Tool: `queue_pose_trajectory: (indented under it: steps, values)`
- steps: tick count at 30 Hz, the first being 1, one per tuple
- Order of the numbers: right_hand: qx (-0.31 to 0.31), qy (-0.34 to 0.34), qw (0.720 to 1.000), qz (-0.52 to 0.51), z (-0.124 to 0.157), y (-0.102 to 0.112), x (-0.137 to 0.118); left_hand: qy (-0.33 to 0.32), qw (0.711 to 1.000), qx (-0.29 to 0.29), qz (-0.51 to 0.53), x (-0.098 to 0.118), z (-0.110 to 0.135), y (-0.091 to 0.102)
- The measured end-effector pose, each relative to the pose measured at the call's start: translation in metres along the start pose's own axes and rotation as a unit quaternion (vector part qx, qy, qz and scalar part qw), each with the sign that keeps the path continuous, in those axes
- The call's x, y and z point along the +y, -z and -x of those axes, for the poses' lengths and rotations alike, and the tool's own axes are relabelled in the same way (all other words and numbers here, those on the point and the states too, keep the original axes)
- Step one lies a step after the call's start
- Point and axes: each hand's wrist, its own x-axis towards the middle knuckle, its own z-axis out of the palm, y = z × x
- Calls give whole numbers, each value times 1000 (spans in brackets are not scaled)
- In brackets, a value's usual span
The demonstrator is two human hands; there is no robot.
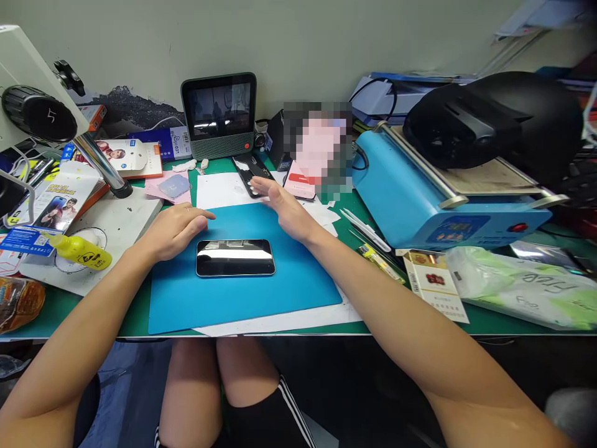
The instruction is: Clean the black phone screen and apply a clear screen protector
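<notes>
A smartphone (236,257) with a dark, glossy screen lies face up on the blue mat (242,305). My left hand (180,229) rests palm down over the mat's left edge, just beyond the phone's upper left corner, fingers stretched out and holding nothing. Over the back right part of the mat, my right hand (286,211) is turned on its side with its fingers extended, and nothing is in it. Neither hand touches the phone. Behind my right hand lies a black phone-shaped part (252,171), partly covered by the fingers.
A smart display (219,115) stands at the back. To the right sit a blue machine (396,199), tweezers (366,230), a cigarette pack (436,283) and a tissue packet (522,286). On the left are a microscope stand (102,165) and a yellow bottle (84,251).
</notes>
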Motion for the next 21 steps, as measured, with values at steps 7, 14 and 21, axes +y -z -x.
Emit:
queue_pose_trajectory:
  steps: [7, 14, 21]
  values:
    - [-32, -6, 999, 15, 1, 2, -5, 22, 1000, -13, 9, -3, 2, -3]
    - [0, 23, 991, 131, 4, 0, -12, 3, 1000, -7, 18, -2, 3, -3]
    - [99, -8, 941, 322, 31, 55, -47, -28, 999, -23, 15, 0, 1, -2]
